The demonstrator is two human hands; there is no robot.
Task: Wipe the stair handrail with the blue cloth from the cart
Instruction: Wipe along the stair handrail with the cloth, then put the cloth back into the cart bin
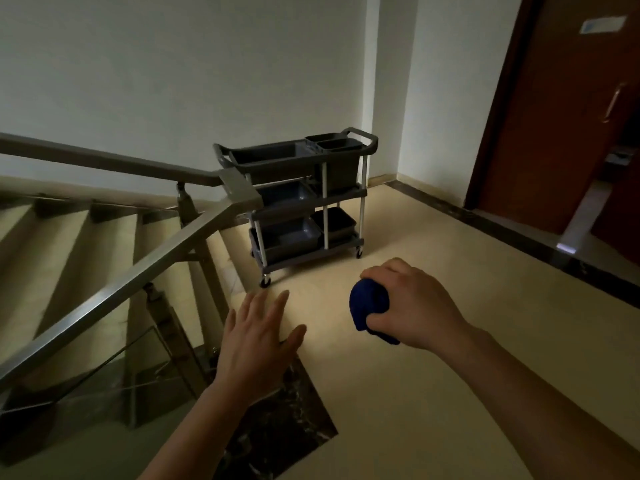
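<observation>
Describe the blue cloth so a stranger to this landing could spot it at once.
From the grey three-shelf cart by the white wall, come toward the camera across the pale floor. The person's right hand is there, fingers curled round the blue cloth. It is a bunched dark-blue wad; the left hand beside it is open and holds nothing.

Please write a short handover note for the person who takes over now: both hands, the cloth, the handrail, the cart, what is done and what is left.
Right hand: grips the balled blue cloth.
Left hand: open, fingers spread, holds nothing.
Handrail: to the left, neither hand touches it.
Cart: ahead on the landing, near the rail's corner.
Done: cloth is in hand.
Left: bring the cloth to the handrail and wipe along it.
</observation>
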